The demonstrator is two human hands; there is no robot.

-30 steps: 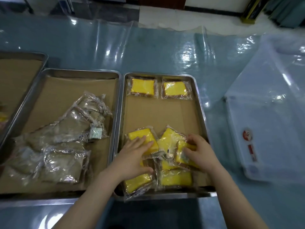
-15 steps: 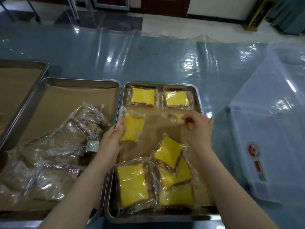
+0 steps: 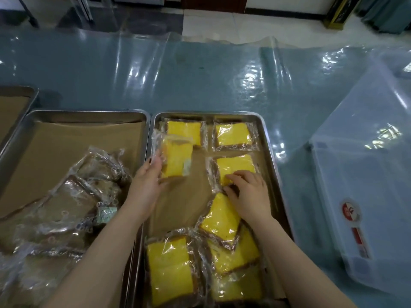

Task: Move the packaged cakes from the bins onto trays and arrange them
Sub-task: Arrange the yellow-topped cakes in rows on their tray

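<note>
Over the far-left part of the right-hand steel tray [image 3: 189, 114], the left hand [image 3: 146, 181] pinches a yellow packaged cake [image 3: 175, 158] by its left edge, thumb and fingers closed on the wrapper; the packet sits tilted and overlaps the near corner of the far-left cake [image 3: 185, 132]; beside that one the far-right cake [image 3: 232, 135] lies flat at the tray's far end; just nearer, the right hand [image 3: 249, 194] has its fingers curled onto the near edge of a second-row cake [image 3: 235, 166], which lies on the brown paper liner [image 3: 178, 207]; at the tray's near end a loose pile of yellow cakes [image 3: 169, 267] overlaps, with one tilted packet [image 3: 219, 221] on top, just beside the right wrist; on the neighbouring tray [image 3: 84, 112] to the left lies a heap of brown cakes in clear wrappers [image 3: 89, 192]; a third tray [image 3: 24, 90] shows at the left edge; a clear plastic bin [image 3: 367, 185] stands to the right on the plastic-covered table [image 3: 200, 81].
</note>
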